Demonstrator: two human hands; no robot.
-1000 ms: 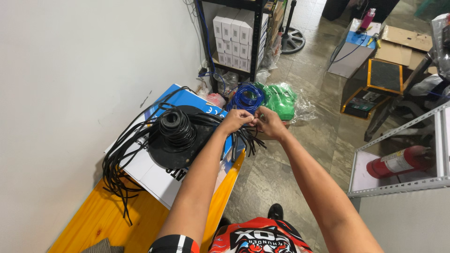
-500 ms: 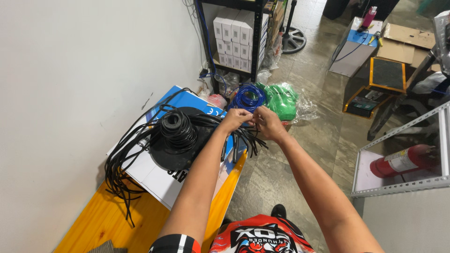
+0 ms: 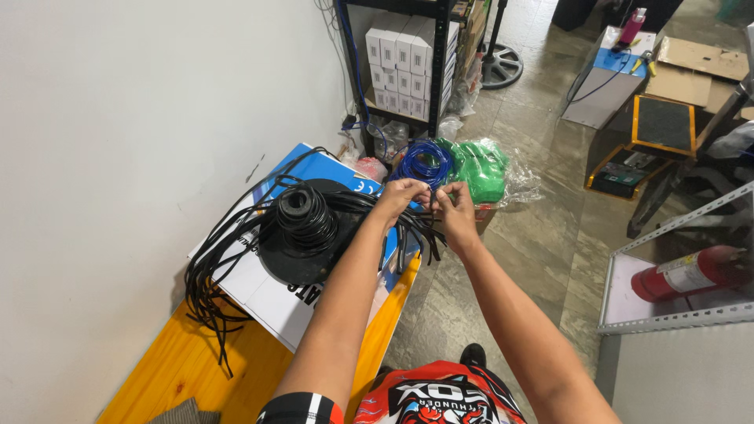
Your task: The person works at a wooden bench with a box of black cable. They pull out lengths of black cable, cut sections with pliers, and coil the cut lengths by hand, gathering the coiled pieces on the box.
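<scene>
Your left hand [image 3: 403, 195] and right hand [image 3: 454, 206] meet fingertip to fingertip above the front edge of the blue and white box [image 3: 263, 292]. Both sets of fingers are curled nearly closed, pinching a bundle of black cable [image 3: 408, 228] between them. The cable runs back to the black spool [image 3: 302, 228], which lies flat on the box; loose loops spill over the box's left side. The box rests on a yellow bench [image 3: 188, 361]. Just beyond your hands lie a blue cable coil [image 3: 424, 162] and a green bag [image 3: 481, 169].
</scene>
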